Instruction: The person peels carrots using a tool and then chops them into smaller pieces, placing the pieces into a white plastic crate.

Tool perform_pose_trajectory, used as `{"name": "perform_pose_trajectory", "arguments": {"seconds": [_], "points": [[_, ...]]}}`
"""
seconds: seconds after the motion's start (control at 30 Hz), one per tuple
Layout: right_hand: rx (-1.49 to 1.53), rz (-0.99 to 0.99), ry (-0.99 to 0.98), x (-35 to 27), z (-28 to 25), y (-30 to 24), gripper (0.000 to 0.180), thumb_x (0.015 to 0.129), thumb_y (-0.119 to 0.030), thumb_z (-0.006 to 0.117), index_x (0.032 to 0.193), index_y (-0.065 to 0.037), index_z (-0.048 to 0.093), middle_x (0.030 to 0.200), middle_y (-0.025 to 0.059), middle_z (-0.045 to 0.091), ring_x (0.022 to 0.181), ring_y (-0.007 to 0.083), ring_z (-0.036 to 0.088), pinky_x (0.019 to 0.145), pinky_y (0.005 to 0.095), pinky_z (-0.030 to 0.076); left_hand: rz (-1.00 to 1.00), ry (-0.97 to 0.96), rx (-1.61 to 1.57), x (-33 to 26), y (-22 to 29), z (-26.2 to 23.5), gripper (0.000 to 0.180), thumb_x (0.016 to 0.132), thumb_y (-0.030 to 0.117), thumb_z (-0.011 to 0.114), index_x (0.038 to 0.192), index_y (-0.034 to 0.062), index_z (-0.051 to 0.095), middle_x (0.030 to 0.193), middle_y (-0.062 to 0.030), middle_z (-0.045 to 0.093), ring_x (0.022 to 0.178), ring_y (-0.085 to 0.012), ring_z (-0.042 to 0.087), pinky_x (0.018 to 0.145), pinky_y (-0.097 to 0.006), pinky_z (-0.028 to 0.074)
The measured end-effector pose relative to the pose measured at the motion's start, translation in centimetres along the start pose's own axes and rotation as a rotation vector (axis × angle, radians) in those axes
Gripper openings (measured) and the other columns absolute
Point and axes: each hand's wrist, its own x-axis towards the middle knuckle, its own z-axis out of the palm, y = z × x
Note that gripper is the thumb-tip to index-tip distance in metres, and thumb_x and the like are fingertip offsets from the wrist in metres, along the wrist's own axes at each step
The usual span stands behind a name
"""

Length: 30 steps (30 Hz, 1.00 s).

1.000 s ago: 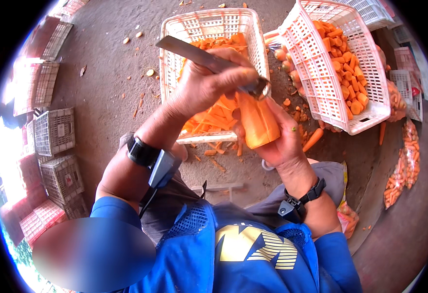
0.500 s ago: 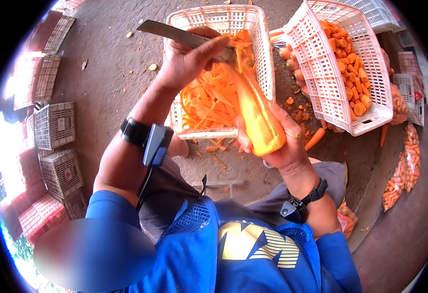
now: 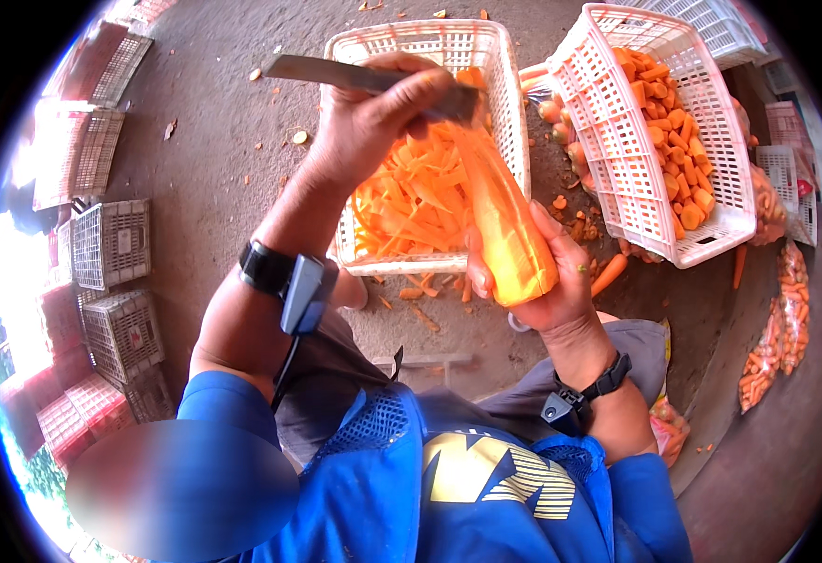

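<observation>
My left hand point(image 3: 373, 117) is closed around a flat grey metal peeler point(image 3: 312, 71). One end of it juts out to the left past my knuckles. Its other end lies at the far tip of a large, thick carrot point(image 3: 514, 246), where motion blurs the contact. The carrot's surface is bright orange with flat, pared facets. My right hand point(image 3: 561, 272) grips its thick near end, thumb on one side and fingers on the other. Beneath the carrot's far part stands a white plastic basket point(image 3: 521, 141) holding a heap of orange carrot peelings point(image 3: 411, 202).
To the right, a tilted white crate point(image 3: 608, 141) holds cut carrot pieces point(image 3: 678, 141). Bagged carrots point(image 3: 775, 324) lie further right. A loose carrot point(image 3: 610, 274) and scraps lie on the floor by the basket. Stacked crates point(image 3: 111, 244) line the left side.
The peeler has shifted slightly right and down beside the carrot's tip. Ribbons of peel that showed at the tip are now less distinct. Both hands keep their hold.
</observation>
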Motion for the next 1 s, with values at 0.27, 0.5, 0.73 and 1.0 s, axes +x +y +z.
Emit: {"name": "perform_pose_trajectory", "arguments": {"seconds": [0.27, 0.5, 0.73, 1.0], "points": [[-0.045, 0.036, -0.073, -0.1, 0.3, 0.2, 0.05, 0.094, -0.036, 0.053, 0.129, -0.002, 0.046, 0.099, 0.0194, 0.062, 0.076, 0.0288, 0.061, 0.067, 0.0374, 0.051, -0.042, -0.098, 0.033, -1.0, -0.7, 0.1, 0.016, 0.09, 0.019, 0.067, 0.096, 0.0046, 0.068, 0.074, -0.0024, 0.067, 0.057, -0.0038, 0.058, 0.051, -0.016, 0.046], [-0.072, 0.03, -0.085, -0.1, 0.1, 0.0, 0.048, 0.095, -0.036, 0.05, 0.129, -0.002, 0.045, 0.099, 0.0207, 0.061, 0.074, 0.0294, 0.062, 0.065, 0.0369, 0.052, 0.087, 0.373, 0.129, 2.5, -4.4, -5.7, 0.016, 0.088, 0.018, 0.07, 0.092, 0.0023, 0.07, 0.074, -0.0049, 0.07, 0.054, -0.0063, 0.057, 0.047, -0.021, 0.046], [-0.049, -0.053, 0.202, 0.9, 0.4, 0.0, 0.049, 0.097, -0.044, 0.045, 0.126, -0.003, 0.049, 0.102, 0.0136, 0.064, 0.09, 0.0242, 0.063, 0.074, 0.0385, 0.053, -0.056, -0.169, -0.054, -2.5, 1.4, 2.6, 0.021, 0.09, 0.021, 0.068, 0.099, 0.0026, 0.066, 0.079, -0.0051, 0.068, 0.061, -0.0075, 0.063, 0.052, -0.019, 0.049], [-0.079, -0.104, 0.122, 1.0, 0.7, -0.2, 0.045, 0.098, -0.039, 0.044, 0.125, -0.004, 0.051, 0.106, 0.0128, 0.063, 0.093, 0.0226, 0.063, 0.075, 0.0364, 0.053, -0.222, -0.242, -0.141, -4.8, 2.0, 4.7, 0.017, 0.089, 0.017, 0.069, 0.093, 0.0013, 0.065, 0.076, -0.0044, 0.067, 0.058, -0.0067, 0.061, 0.051, -0.019, 0.049]]}}
